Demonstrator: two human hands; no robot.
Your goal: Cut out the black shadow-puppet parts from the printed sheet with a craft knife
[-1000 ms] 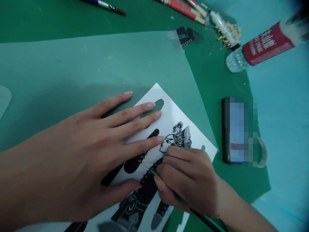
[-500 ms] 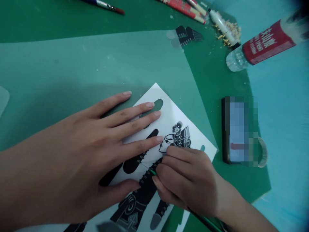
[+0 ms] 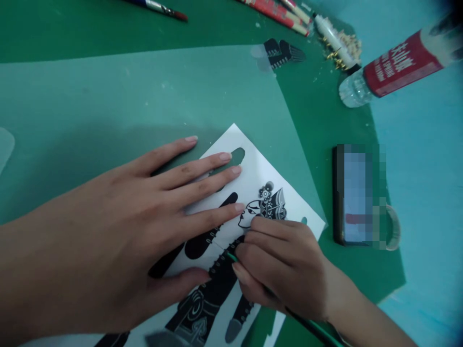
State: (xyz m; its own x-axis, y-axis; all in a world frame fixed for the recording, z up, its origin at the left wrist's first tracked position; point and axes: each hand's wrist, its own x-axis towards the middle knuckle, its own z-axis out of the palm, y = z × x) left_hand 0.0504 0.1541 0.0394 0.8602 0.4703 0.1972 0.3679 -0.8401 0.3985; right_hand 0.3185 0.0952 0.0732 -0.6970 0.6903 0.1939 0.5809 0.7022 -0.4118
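Observation:
My left hand (image 3: 133, 212) lies flat, fingers spread, over a white paper sheet (image 3: 258, 154) printed with black-and-white figure parts. Its little fingertip is beside the printed profile head (image 3: 252, 210), and its thumb rests by the dark printed body (image 3: 224, 277). Closed in a pen grip, my right hand (image 3: 285, 265) holds a slim green-handled tool (image 3: 313, 330). The tool's front end is at the upper edge of the dark body; its very tip is too small to make out. Through a cut-out opening (image 3: 238, 155) in the sheet the green shows.
A translucent sheet (image 3: 126, 91) lies beneath the paper on the green mat (image 3: 340, 125). To the right are a phone (image 3: 356, 197), a tape roll (image 3: 395, 226) and a red-labelled bottle (image 3: 401, 62). Black cut pieces (image 3: 284, 53), a white tube (image 3: 334, 38) and a paintbrush (image 3: 162, 9) lie farther back.
My right hand has shifted very slightly right, and a little more of the tool's green front end shows. My left hand stays in place on the paper.

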